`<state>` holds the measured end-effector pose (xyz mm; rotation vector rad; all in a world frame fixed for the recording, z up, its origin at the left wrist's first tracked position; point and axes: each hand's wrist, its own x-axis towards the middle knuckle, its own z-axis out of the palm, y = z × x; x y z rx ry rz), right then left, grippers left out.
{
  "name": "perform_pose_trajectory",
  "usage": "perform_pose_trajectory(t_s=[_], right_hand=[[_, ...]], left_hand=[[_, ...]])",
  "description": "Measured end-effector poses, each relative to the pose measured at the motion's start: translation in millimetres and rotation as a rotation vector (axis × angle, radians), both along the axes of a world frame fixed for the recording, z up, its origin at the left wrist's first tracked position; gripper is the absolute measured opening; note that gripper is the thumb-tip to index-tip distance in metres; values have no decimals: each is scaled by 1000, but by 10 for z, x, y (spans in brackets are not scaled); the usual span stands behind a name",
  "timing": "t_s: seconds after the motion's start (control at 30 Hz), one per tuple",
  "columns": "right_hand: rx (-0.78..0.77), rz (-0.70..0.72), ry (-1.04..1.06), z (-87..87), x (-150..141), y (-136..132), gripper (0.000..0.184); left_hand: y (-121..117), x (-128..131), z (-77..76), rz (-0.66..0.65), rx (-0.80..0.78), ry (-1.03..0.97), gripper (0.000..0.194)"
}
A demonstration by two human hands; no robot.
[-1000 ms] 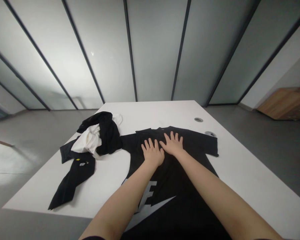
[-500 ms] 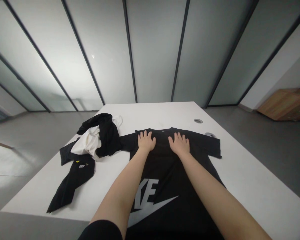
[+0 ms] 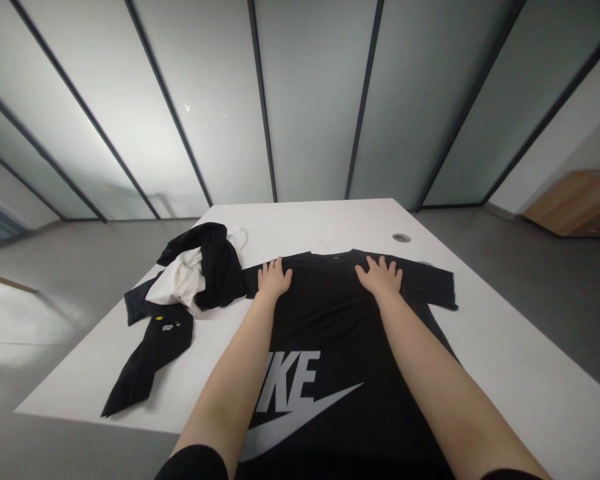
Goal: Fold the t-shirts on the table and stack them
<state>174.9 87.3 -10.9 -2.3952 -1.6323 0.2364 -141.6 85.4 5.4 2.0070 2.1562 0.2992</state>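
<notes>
A black T-shirt (image 3: 325, 300) lies flat and spread on the white table (image 3: 300, 227), collar away from me, with a large grey Nike logo and swoosh on its front. My left hand (image 3: 274, 279) rests palm down on the shirt's left shoulder area, fingers spread, gripping nothing. My right hand (image 3: 379, 277) lies the same way near the opposite shoulder. My forearms cover part of the shirt and the start of the lettering. The shirt's right sleeve (image 3: 433, 287) lies flat beyond my right hand.
A heap of black clothing (image 3: 217, 267) and a white garment (image 3: 177, 280) sits to the left, touching the shirt's other sleeve. A black garment (image 3: 153, 353) trails towards the table's near edge. A round grommet (image 3: 401, 237) is set in the tabletop. A wooden cabinet (image 3: 575, 203) stands far right.
My hands have slid apart from the shirt's middle towards its shoulders. More of the logo now shows between my forearms.
</notes>
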Motion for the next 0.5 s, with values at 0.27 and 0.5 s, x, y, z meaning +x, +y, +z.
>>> perform_pose_trajectory(t_s=[0.27,0.5], right_hand=[[134,-134,60,-151,548,75,66],[483,-123,373,-76,553,99,40]], left_hand=[[97,-385,-34,76,-7,75,62],[122,-449,-44,209,79,67,46]])
